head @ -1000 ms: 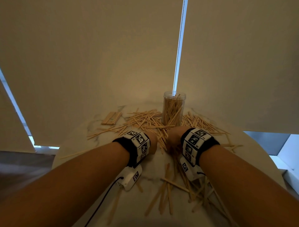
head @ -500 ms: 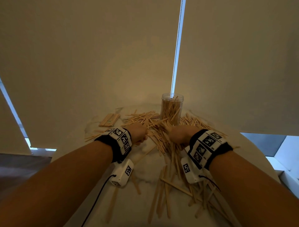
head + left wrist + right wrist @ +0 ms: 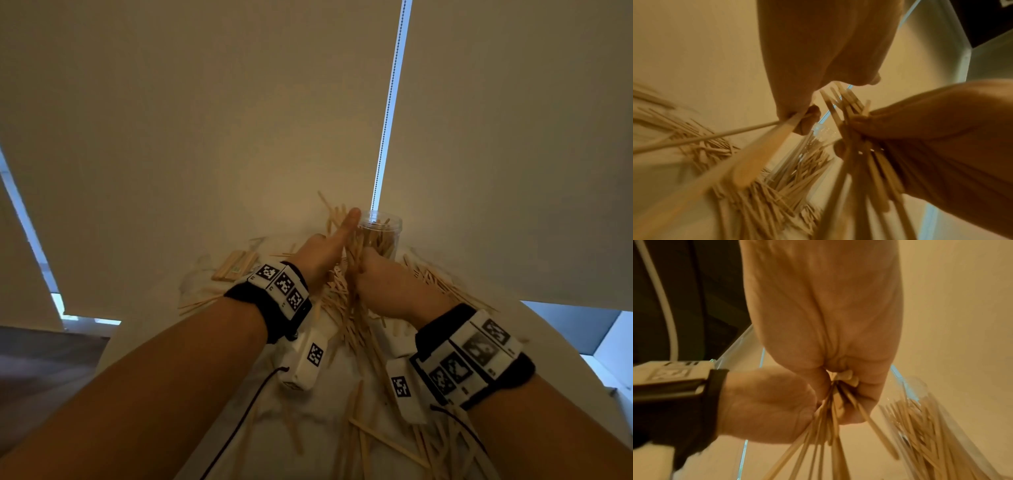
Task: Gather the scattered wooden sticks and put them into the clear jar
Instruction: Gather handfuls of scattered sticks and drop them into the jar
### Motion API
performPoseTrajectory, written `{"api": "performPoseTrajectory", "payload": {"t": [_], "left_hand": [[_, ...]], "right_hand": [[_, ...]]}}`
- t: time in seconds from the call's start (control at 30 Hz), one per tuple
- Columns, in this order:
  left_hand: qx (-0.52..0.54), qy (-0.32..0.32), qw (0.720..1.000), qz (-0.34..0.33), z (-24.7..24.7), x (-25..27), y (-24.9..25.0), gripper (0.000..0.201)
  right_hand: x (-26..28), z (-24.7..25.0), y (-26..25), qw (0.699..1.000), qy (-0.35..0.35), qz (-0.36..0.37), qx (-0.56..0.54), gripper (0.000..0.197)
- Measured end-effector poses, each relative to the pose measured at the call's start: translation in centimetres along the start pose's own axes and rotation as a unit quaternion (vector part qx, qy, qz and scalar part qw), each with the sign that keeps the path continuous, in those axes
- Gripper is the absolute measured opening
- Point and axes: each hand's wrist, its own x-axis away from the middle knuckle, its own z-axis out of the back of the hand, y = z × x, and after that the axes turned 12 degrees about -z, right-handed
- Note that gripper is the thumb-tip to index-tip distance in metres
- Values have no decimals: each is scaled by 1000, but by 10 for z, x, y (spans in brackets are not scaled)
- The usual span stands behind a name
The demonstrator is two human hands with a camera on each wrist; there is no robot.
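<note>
The clear jar (image 3: 381,236) stands upright at the back of the white table (image 3: 329,394), packed with wooden sticks. My right hand (image 3: 383,284) is a fist round a bundle of sticks (image 3: 352,253), raised just left of the jar's rim. My left hand (image 3: 325,250) presses against that bundle from the left, one digit pointing up, and pinches a few sticks (image 3: 777,128) of its own. In the right wrist view the right hand (image 3: 828,313) clamps the stick ends (image 3: 842,378), beside the jar (image 3: 925,418). Loose sticks (image 3: 363,442) litter the table.
A flat pack of wider sticks (image 3: 233,269) lies at the back left. More loose sticks (image 3: 442,284) fan out right of the jar. Roller blinds with a bead cord (image 3: 388,113) hang right behind the table. The round table edge curves away at right (image 3: 561,342).
Both hands have left the tabletop, closed together and risen toward the jar's rim, bringing a bundle of sticks up with them.
</note>
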Motion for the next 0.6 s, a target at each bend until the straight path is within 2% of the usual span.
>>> {"api": "performPoseTrajectory", "payload": {"t": [0.07, 0.1, 0.17, 0.27, 0.37, 0.43, 0.6], "left_hand": [[50, -5, 999, -19, -5, -8, -3, 63], [41, 20, 998, -35, -6, -15, -6, 47], [27, 98, 993, -52, -3, -27, -13, 30], [77, 191, 977, -58, 11, -43, -28, 23], [168, 256, 950, -58, 26, -55, -40, 22], [239, 268, 932, -55, 30, -60, -43, 20], [370, 238, 896, -63, 28, -60, -43, 19]], "right_hand": [[-1, -5, -9, 998, 4, 57, 11, 26], [-4, -9, -12, 997, 7, 78, 16, 30], [-13, -11, -12, 996, 12, 91, 17, 36], [-28, -15, -6, 997, 33, 69, 27, 22], [-37, -21, -4, 996, 13, 86, 36, 30], [-43, -26, -4, 994, -2, 103, 37, 29], [-53, -28, -8, 990, 16, 127, 64, 26]]}}
